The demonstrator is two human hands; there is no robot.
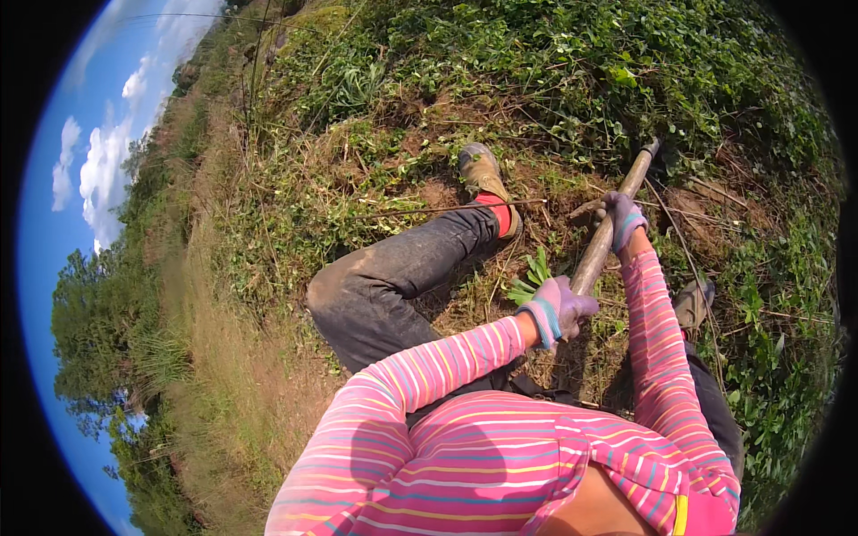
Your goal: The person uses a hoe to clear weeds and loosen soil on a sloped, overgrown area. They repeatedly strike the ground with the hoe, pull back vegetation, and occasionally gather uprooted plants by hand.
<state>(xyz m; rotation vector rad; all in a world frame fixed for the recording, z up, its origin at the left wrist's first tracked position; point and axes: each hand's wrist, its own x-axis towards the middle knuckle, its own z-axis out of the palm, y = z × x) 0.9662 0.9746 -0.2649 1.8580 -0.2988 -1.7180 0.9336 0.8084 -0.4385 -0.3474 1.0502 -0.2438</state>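
My left hand point(563, 309), in a light purple work glove with a teal cuff, is closed around the near part of a thick wooden tool handle point(591, 262). Farther up the same handle, my right hand point(623, 216) grips it in a matching glove. The handle slants away from me to a metal socket point(650, 145) at the edge of dense green plants. Leaves hide the tool's head, so its kind cannot be told. Close to my left hand stands a tuft of bright green leaves point(533, 276).
My bent left leg point(382, 275) and left shoe point(481, 167) are on the slope. A thin dry stick point(449, 210) crosses near that ankle. My right shoe point(694, 303) stands among weeds. Leafy vines point(670, 60) cover the bank ahead; dry grass point(234, 375) lies leftward.
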